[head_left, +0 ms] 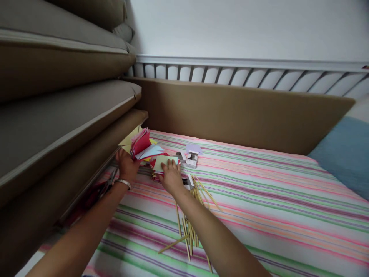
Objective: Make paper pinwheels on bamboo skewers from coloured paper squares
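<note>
My left hand [127, 166] grips a fanned bundle of folded coloured papers [142, 143], with yellow, red, pink and light blue showing; they may be envelopes. To its right, my right hand [172, 177] is closed over a second paper stack [161, 162], pale green on top with red edges beneath. Its fingers lie on the top sheet and the thumb is at the near edge. A bracelet [123, 183] circles the left wrist. Just past the right hand are small white open boxes [191, 159] and a lavender paper [194, 148].
Thin wooden sticks [190, 231] lie scattered under and beside my right forearm. Scissors [111, 179] rest by the left cushions [72, 150], partly behind my left arm. A brown padded board [230, 115] closes off the back of the striped cloth [259, 184]. A blue pillow [343, 154] is at right.
</note>
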The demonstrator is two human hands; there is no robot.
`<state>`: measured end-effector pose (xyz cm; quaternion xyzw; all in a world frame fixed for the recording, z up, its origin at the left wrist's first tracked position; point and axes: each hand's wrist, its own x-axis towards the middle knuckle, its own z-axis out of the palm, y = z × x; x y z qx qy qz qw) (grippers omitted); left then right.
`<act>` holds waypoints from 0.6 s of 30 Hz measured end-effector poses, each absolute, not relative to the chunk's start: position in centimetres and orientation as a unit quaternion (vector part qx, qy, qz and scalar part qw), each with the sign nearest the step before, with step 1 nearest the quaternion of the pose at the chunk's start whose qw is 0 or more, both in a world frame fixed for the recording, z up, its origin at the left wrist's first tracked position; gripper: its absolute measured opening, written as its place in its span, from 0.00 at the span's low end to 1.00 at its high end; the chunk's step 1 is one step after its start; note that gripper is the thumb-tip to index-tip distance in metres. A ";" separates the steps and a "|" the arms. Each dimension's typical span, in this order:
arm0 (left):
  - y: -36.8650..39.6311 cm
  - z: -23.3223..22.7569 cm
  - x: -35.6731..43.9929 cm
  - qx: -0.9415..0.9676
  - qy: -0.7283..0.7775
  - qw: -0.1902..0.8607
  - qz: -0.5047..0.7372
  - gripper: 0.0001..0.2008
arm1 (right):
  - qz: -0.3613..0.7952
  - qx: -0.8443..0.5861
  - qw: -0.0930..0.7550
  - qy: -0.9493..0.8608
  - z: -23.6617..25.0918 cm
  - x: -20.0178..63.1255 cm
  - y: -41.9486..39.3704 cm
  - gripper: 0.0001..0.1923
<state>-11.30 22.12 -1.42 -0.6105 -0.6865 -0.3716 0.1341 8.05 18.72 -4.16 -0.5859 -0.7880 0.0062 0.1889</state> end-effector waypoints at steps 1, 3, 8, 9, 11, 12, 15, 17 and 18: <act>21.8 -1.1 -10.6 -0.622 -0.675 0.137 -0.372 0.10 | 0.004 -0.584 0.190 -0.789 -4.2 8.0 18.7 0.29; 21.1 -0.7 -8.8 -0.664 -0.630 0.156 -0.372 0.09 | -0.001 -0.579 0.195 -0.792 -4.2 8.0 18.7 0.29; 19.7 -1.6 -4.6 -0.763 -0.523 0.192 -0.326 0.09 | 0.003 -0.548 0.201 -0.812 -3.9 8.0 18.8 0.28; 19.6 -2.1 -4.2 -0.776 -0.511 0.195 -0.314 0.09 | 0.016 -0.535 0.198 -0.821 -3.7 8.1 18.8 0.27; 19.4 -3.0 -3.9 -0.789 -0.500 0.201 -0.295 0.10 | 0.048 -0.507 0.203 -0.837 -3.2 8.7 18.5 0.26; 19.4 -3.3 -3.9 -0.790 -0.502 0.203 -0.288 0.11 | 0.063 -0.493 0.214 -0.841 -2.9 9.1 18.2 0.26; 19.3 -3.7 -4.3 -0.787 -0.517 0.194 -0.276 0.11 | 0.108 -0.484 0.283 -0.821 -1.7 11.1 16.3 0.26; 19.0 -3.6 -4.3 -0.792 -0.524 0.166 -0.266 0.12 | 0.177 -0.521 0.335 -0.765 -1.1 12.4 14.9 0.19; 18.8 -3.6 -4.2 -0.793 -0.530 0.148 -0.261 0.13 | 0.230 -0.547 0.364 -0.718 -1.0 13.0 14.3 0.16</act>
